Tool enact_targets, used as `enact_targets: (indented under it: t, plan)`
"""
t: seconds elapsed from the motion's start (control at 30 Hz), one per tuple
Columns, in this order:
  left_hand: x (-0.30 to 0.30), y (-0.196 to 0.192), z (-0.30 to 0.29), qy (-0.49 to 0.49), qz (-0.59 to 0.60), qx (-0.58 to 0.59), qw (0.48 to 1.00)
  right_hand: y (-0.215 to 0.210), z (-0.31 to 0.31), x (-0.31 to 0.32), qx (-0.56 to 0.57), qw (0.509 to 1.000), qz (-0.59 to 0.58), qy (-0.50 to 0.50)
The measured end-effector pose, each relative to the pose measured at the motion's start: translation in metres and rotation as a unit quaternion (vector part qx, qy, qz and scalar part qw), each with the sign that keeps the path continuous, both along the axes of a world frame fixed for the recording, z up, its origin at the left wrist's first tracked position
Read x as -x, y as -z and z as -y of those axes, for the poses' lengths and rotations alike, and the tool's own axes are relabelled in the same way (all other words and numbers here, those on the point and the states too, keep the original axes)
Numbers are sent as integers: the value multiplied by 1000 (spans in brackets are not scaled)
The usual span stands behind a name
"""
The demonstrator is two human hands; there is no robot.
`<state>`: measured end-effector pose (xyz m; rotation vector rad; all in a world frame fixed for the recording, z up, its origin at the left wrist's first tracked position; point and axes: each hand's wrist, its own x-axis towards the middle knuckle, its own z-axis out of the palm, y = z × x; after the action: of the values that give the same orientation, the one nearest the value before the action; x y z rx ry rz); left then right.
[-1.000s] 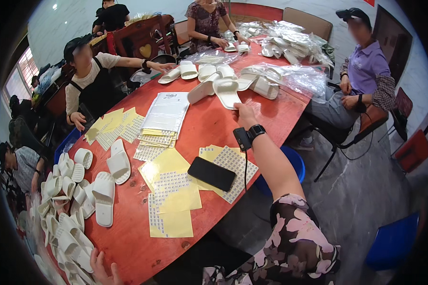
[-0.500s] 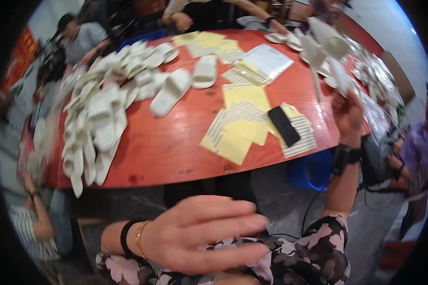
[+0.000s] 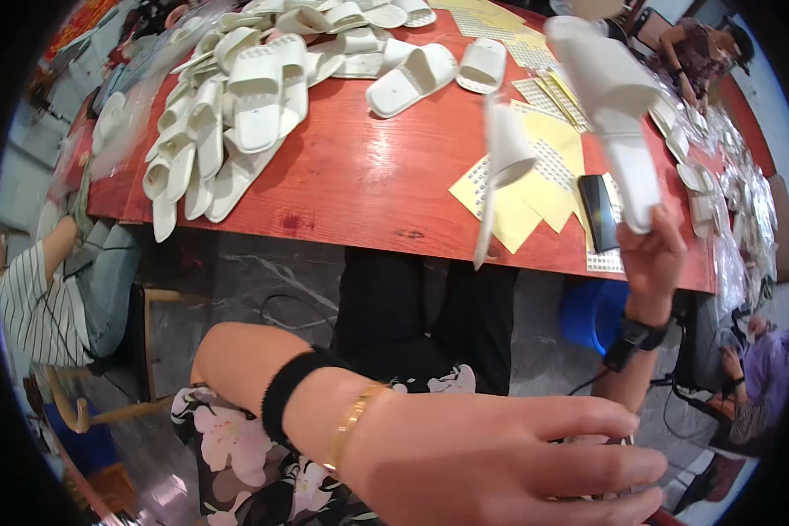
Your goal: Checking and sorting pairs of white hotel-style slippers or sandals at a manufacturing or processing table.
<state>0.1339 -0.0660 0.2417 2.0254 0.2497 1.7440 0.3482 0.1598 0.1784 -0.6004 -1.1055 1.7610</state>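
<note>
My right hand (image 3: 653, 254) is raised at the table's right side, its fingers closed on one end of a white slipper (image 3: 618, 96) that points up and away, smeared by motion. A second white slipper (image 3: 507, 153) stands on edge over the yellow sheets, also blurred; whether it rests on the table or hangs in the air I cannot tell. My left hand (image 3: 500, 456) is low in front of my body, palm down, fingers stretched and apart, holding nothing. Yellow sheets with rows of small labels (image 3: 535, 206) lie below the slippers, beside a black phone (image 3: 598, 213).
A big pile of white slippers (image 3: 263, 96) covers the left of the red table (image 3: 351, 184). More slippers and clear plastic bags (image 3: 736, 210) lie at the right end. A blue bin (image 3: 590, 311) stands under the edge. People sit at left (image 3: 48, 302) and right (image 3: 767, 368).
My view has tilted down and shifted left. The two slippers at my right hand have come apart, one now further left. My left hand has moved right and lower, staying open.
</note>
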Motion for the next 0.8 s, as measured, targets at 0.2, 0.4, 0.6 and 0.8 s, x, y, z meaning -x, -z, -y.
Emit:
enact_targets:
  t: [0.2,0.4,0.6,0.8]
  plan:
    - [66,-12,12,-33,-206,-32,978,55,39,86,84,987,66,-123]
    - [106,92,-11,-455,-7,296,840,105,84,120,148,970,73,-177]
    - [129,218,-24,-349,159,452,806,162,111,143,-160,910,313,-222]
    - [115,237,-13,-585,-96,440,675,149,85,125,-378,796,473,0]
